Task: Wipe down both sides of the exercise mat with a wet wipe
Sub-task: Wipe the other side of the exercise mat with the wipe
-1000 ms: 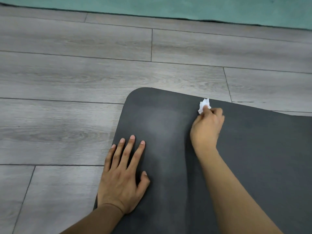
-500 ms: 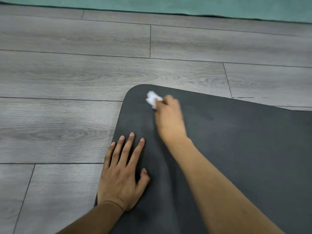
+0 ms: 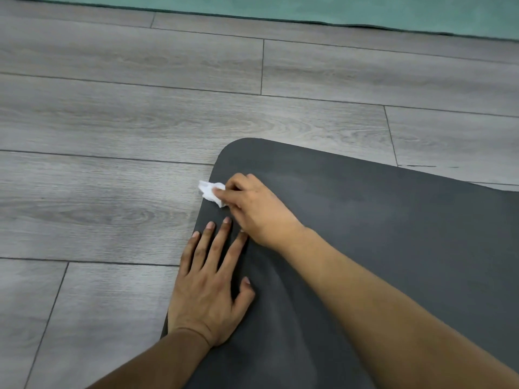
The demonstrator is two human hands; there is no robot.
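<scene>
Your right hand [image 3: 252, 211] pinches a crumpled white wet wipe [image 3: 210, 192] between thumb and curled fingers at the left edge of the dark grey exercise mat [image 3: 393, 234], just below its rounded far corner. The tip of the wipe overhangs the grey plank floor [image 3: 112, 122]. Your left hand [image 3: 210, 284] lies flat on the mat beside that same edge, fingers straight and spread, holding nothing and pinning the mat down. Its fingertips sit just under your right wrist.

From the wipe, floor lies to the left and nearly all of the mat lies to your right and back toward you. The coming stroke, by this reading, has to run rightward, away from the edge. Of your 2 hands, the right is nearer the corner and the left nearer your body, directly in the way of any pull straight back.

2 edges meet at the corner, but the mat runs out of view, so its long axis cannot be told. Only 1 side faces up, so wiping the underside appears not yet done. A teal surface [image 3: 337, 9] lies well apart across the floor.
</scene>
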